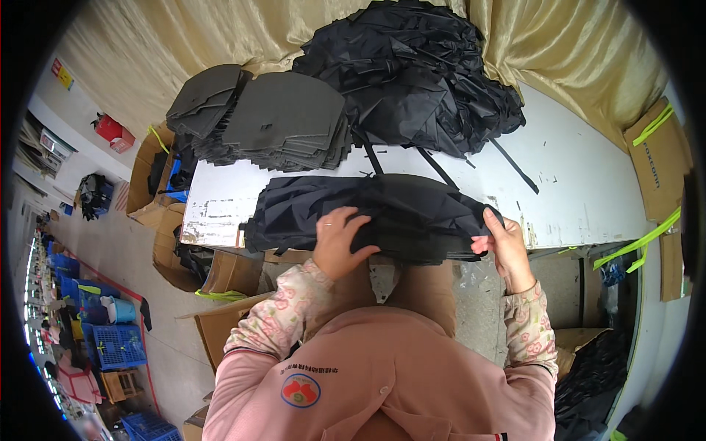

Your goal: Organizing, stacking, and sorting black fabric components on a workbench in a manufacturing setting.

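A layered stack of black fabric pieces (419,202) lies along the near edge of the white table, with its folds and cut edges facing me. My left hand (340,241) rests on the front of the stack, fingers spread and curved, a ring on one of them. At the stack's right end, my right hand (507,246) pinches the fabric's edge between thumb and fingers. How many layers it grips is hidden. Behind the stack stand piles of dark grey curved panels (283,114) on the left and a big crumpled heap of black fabric (412,81) in the middle.
Loose black strips and scraps (515,165) lie on the white table (581,147). Open cardboard boxes (173,242) stand at its left end; another carton (658,162) is at the right. Gold curtains (566,51) hang behind. Blue crates (118,345) sit on the floor far left.
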Demonstrator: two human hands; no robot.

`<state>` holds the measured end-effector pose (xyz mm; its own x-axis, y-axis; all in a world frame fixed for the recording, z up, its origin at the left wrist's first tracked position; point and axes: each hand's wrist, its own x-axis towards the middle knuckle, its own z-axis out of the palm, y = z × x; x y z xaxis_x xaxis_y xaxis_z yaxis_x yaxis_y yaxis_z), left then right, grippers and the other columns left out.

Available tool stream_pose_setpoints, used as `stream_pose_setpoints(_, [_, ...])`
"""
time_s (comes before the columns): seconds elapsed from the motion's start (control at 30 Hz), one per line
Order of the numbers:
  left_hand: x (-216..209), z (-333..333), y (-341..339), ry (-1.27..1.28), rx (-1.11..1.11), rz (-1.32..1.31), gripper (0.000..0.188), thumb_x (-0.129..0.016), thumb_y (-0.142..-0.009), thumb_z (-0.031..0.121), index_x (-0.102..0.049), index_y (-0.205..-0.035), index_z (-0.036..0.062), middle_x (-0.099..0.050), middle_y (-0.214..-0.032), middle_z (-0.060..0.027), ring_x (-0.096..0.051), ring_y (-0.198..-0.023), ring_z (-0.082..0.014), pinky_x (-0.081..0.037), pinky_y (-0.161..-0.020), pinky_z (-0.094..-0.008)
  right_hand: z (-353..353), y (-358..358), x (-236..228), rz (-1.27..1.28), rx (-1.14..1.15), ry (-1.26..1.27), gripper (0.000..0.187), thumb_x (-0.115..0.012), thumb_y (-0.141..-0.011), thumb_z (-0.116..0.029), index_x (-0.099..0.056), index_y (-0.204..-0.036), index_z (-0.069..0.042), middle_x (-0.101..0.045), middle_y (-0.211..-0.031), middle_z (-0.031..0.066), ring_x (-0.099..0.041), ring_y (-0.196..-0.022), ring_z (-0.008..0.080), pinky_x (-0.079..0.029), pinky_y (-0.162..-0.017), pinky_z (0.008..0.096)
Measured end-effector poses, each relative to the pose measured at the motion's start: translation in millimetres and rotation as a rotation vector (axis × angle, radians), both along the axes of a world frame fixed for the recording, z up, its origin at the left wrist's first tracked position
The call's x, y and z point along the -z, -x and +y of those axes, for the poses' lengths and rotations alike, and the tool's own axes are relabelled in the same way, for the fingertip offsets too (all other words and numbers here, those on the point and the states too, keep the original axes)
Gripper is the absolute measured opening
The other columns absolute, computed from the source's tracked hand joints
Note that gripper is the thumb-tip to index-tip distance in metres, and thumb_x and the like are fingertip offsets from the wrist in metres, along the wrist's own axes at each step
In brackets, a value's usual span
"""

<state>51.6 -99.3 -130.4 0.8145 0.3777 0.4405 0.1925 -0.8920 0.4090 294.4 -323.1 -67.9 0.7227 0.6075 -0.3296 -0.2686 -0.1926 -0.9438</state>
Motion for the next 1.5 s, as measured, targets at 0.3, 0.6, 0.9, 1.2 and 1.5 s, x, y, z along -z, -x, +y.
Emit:
stream_pose_setpoints(0.3, [-7,-10,-50,0.184,-0.003,-0.159,0.042,-0.075,-0.075,0.027,-0.059,-0.108,0.0066,-0.057,-0.107,-0.0093,-0.054,-0.101,-0.0286,-0.037,-0.089,-0.0398,67,30,-102,-0.008,-0.312,-0.571,0.024,-0.057,-0.096,-0.022,-0.067,-0.093,0.000,-0.068,-0.087,0.0073,-0.066,-0.077,0.0165,-0.055,-0.069,0.0310])
stream_pose_setpoints(0.6, [-2,64,9,0.302,-0.115,-0.214,0.029,-0.078,-0.073,0.013,-0.062,-0.092,-0.0021,-0.061,-0.081,-0.0137,-0.059,-0.069,-0.0295,-0.047,-0.065,-0.0340,111,3,-172,-0.138,-0.316,-0.908,0.028,-0.054,-0.097,-0.021,-0.065,-0.103,0.003,-0.067,-0.101,0.0162,-0.067,-0.093,0.0281,-0.055,-0.083,0.0390])
stream_pose_setpoints(0.9, [-38,154,108,0.109,-0.434,-0.194,0.032,-0.059,-0.065,-0.012,-0.065,-0.093,0.0036,-0.058,-0.088,-0.0105,-0.059,-0.084,-0.0264,-0.047,-0.076,-0.0321,102,-29,-139,-0.129,-0.200,-0.721,0.029,-0.058,-0.094,-0.024,-0.064,-0.099,0.004,-0.067,-0.093,0.0188,-0.068,-0.083,0.0273,-0.057,-0.075,0.0363])
stream_pose_setpoints(1.2, [-20,147,123,0.106,-0.223,0.129,0.030,-0.067,-0.058,-0.011,-0.061,-0.083,0.0047,-0.061,-0.084,-0.0121,-0.060,-0.086,-0.0332,-0.049,-0.076,-0.0382,-2,-55,-1,-0.067,-0.165,0.062,0.035,-0.066,-0.089,-0.033,-0.066,-0.084,0.001,-0.068,-0.070,0.0114,-0.063,-0.053,0.0139,-0.053,-0.052,0.0243])
stream_pose_setpoints(1.5, [31,151,103,0.137,-0.004,0.436,0.021,-0.076,-0.066,0.004,-0.067,-0.084,0.0059,-0.059,-0.083,-0.0103,-0.059,-0.083,-0.0317,-0.048,-0.073,-0.0392,-60,-36,72,-0.184,-0.231,0.447,0.037,-0.070,-0.085,-0.033,-0.063,-0.071,0.000,-0.065,-0.061,0.0082,-0.061,-0.050,0.0182,-0.048,-0.049,0.0287])
